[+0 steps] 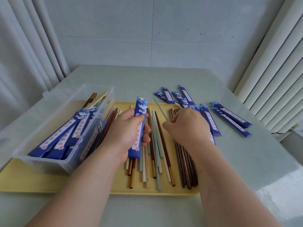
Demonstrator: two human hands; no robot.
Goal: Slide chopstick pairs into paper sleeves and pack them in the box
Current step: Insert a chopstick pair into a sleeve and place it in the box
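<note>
Left hand [126, 133] – one. Thumb across the front and fingers curled round the back of one paper sleeve [140, 122], held lengthwise over the middle of the tray. The sleeve is flat blue printed paper with a white cloud pattern and a pink-and-white label strip. Whether it holds chopsticks cannot be told.

Right hand [186, 126] – one. It is knuckles up, with fingers curled down onto the far ends of the dark chopsticks. Whether they pinch any cannot be told.

Tray [180, 190] – one, pale yellow, matt, rounded corners.

Loose chopsticks on the tray, all slim straight sticks lying roughly parallel:
- dark chopsticks [186, 167], plain brown wood, about seven, bundled at the right
- red-brown chopsticks [164, 149] with gold metallic ends, at least four
- mint-green chopsticks [157, 154], about three
- cream chopsticks [143, 167], about three

Box [54, 163] – one, clear plastic, rectangular, standing on the tray's left part. It holds filled sleeves [64, 136], with at least four labels readable and brown and cream stick ends poking out at the far end.

Empty sleeves [229, 117] – at least nine, same blue paper, scattered flat on the table [246, 169] just right of the tray, some overlapping.

Table – one, pale grey-green, glossy.
</note>
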